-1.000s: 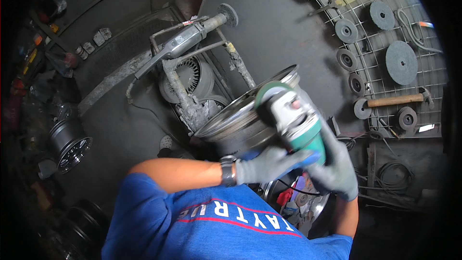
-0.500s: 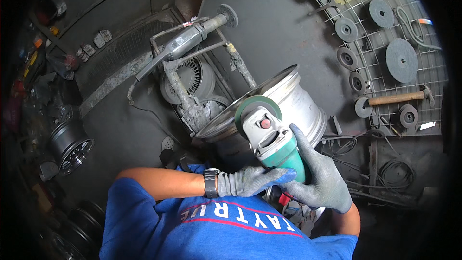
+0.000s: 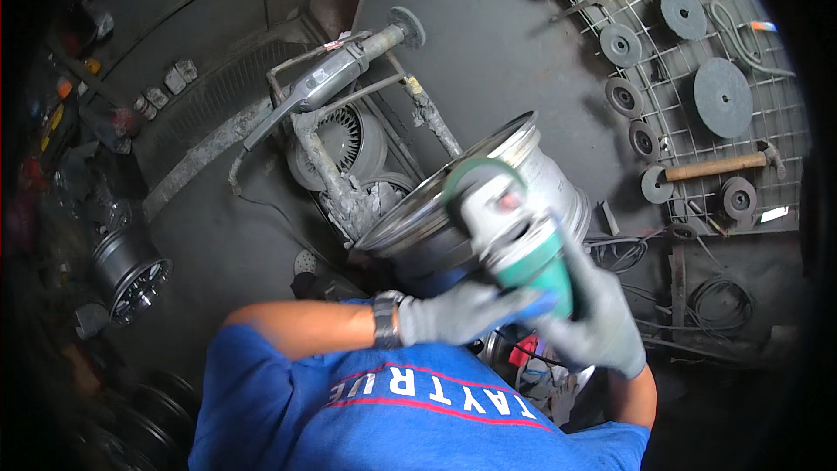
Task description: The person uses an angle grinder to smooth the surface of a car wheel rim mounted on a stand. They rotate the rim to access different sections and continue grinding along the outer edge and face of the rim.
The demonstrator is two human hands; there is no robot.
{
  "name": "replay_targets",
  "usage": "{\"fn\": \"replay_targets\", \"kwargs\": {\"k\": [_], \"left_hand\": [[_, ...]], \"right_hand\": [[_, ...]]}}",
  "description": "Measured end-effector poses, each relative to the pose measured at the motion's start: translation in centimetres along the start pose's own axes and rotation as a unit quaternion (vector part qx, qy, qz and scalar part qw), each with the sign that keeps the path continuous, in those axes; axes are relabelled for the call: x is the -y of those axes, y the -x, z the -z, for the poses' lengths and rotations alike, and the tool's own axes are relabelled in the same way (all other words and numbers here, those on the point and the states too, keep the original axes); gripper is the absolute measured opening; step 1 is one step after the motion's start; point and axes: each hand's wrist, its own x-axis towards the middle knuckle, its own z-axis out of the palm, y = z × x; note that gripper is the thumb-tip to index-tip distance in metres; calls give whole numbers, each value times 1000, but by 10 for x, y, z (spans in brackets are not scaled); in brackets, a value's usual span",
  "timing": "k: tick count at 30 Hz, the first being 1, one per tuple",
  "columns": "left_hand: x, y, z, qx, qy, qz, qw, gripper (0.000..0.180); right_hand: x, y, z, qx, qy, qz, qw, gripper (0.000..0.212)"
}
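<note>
An angle grinder (image 3: 530,263) with a green body and a pale metal head is held up in front of my chest, blurred by motion. Wrapped along the right side of its body is my right hand (image 3: 597,314) in a grey glove. My left hand (image 3: 466,310), gloved too, grips the lower left of the body, its blue fingertips pressed to the green casing. The grinder's greenish disc (image 3: 475,170) overlaps the silver wheel rim (image 3: 558,179) in this view; whether they touch, I cannot tell. The rim lies tilted on its side.
A larger grinding tool (image 3: 327,83) rests on a crusted metal frame (image 3: 327,157) ahead. Behind it lies another wheel (image 3: 370,144). Right, a wire rack (image 3: 663,61) carries several discs and a hammer (image 3: 719,167). Cables (image 3: 719,305) coil below it. A dark wheel (image 3: 131,262) stands left.
The grinder and both hands have shifted slightly to the right, and the disc now sits a little farther right over the rim. Both hands keep their hold.
</note>
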Motion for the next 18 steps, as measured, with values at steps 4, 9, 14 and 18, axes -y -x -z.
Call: {"fn": "replay_targets", "kwargs": {"k": [4,9,14,18], "left_hand": [[14,20,0,17,24,40,999,34],[15,-58,-6,-55,-106,-151,981,36],[-26,-108,11,-68,-29,113,991,54],[-30,-50,-3,-103,-120,7,987,46]], "right_hand": [[5,2,-4,30,42,23,998,93],[-29,-8,26,-90,-49,20,995,85],[-38,-31,30,-167,-263,-59,949,52],[-57,-20,6,-295,-333,-44,894,50]]}}
